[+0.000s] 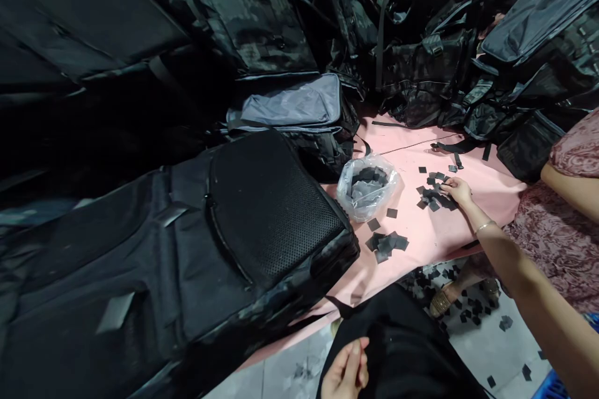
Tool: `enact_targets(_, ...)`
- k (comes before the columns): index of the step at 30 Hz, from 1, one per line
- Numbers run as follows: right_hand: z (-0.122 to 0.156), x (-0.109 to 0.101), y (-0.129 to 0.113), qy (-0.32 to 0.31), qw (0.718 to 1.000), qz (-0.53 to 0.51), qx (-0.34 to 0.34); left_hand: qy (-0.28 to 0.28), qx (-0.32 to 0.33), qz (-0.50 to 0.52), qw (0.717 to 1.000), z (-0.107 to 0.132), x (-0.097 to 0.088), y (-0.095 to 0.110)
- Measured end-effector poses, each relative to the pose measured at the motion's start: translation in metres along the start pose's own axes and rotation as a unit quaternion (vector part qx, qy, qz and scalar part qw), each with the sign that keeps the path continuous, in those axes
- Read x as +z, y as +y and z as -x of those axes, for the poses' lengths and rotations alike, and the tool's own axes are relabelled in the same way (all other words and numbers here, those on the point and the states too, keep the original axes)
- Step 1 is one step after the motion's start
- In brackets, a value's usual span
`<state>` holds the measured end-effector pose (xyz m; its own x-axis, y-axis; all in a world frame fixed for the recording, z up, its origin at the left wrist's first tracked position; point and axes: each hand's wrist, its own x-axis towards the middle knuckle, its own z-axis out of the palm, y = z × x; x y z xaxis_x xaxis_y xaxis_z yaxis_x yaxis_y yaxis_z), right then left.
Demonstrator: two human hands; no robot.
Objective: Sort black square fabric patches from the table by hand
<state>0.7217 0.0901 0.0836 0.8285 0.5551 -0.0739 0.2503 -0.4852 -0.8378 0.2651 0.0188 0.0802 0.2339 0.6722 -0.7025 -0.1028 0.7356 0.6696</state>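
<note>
My left hand (347, 369) is at the bottom of the view, its fingers pressed together and pinching the edge of a black fabric (402, 349) that lies over my lap. My right hand (456, 191) reaches out across the pink table (486, 187). Its fingers curl down onto a small pile of black square patches (433, 198). A second pile of black squares (386, 243) lies nearer to me. A clear plastic bag (367, 187) holding more of them stands just beyond it.
A large black backpack (196, 249) lies on its side at the left, and a grey-lined open one (299, 106) is behind it. Several more black bags (435, 62) are heaped at the back. A person in a floral top (568, 224) sits at the right. Black squares litter the floor (468, 312).
</note>
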Motion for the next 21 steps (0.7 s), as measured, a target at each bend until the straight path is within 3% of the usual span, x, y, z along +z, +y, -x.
enact_targets(4,0.071,0.0,-0.006,-0.096,0.988,-0.123,-0.019,-0.027,0.063,-0.079,0.995,0.015,0.024,0.012)
enact_targets(6,0.12,0.004,-0.007,-0.232,0.937,-0.259,0.033,-0.068,0.092,-0.121,0.986,0.023,0.041,0.02)
enact_targets(8,0.172,0.01,-0.008,-0.343,0.88,-0.321,0.078,-0.108,0.127,-0.147,0.975,0.029,0.055,0.025)
enact_targets(10,0.219,0.016,-0.009,-0.398,0.848,-0.335,0.105,-0.117,0.149,-0.148,0.971,0.032,0.064,0.024)
enact_targets(12,0.258,0.022,-0.009,-0.401,0.849,-0.325,0.112,-0.102,0.155,-0.142,0.972,0.035,0.067,0.017)
enact_targets(15,0.296,0.027,-0.007,-0.378,0.877,-0.283,0.09,-0.096,0.156,-0.136,0.974,0.04,0.064,0.001)
enact_targets(18,0.315,0.028,-0.004,-0.356,0.904,-0.232,0.04,-0.094,0.159,-0.125,0.975,0.047,0.06,-0.009)
enact_targets(21,0.323,0.025,0.001,-0.373,0.903,-0.215,0.008,-0.103,0.154,-0.118,0.975,0.05,0.058,-0.009)
